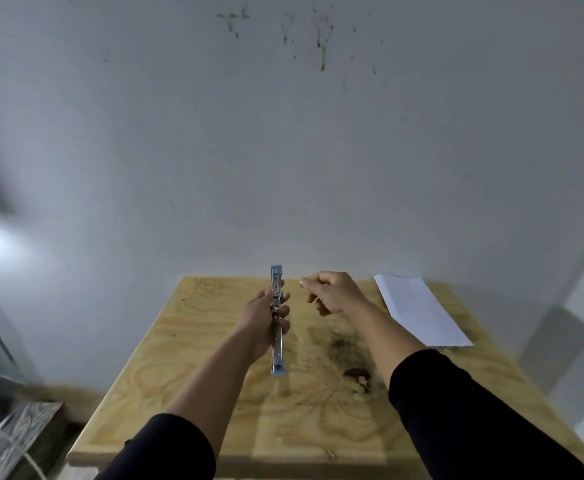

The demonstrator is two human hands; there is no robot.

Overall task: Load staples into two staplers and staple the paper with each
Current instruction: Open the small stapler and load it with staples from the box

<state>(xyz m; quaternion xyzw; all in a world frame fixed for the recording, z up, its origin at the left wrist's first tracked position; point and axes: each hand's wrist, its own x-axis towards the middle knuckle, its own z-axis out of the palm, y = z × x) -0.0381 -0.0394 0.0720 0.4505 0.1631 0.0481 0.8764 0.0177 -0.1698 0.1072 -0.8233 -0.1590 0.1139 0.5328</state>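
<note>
My left hand (266, 320) grips a light blue stapler (277, 355), swung fully open into one long strip with its metal channel facing me, held upright above the wooden table (186, 368). To its right, my right hand (332, 292) has its fingers curled, thumb and forefinger pinched together at about the stapler's upper end; whether anything is between them is too small to tell. A white sheet of paper (422, 310) lies at the table's far right corner. No second stapler is visible.
A small brown object (357, 375) lies on the table beside a dark stain, near my right forearm. A pale wall rises right behind the table. Left of the table, low down, are a patterned board (17, 434) and a cord.
</note>
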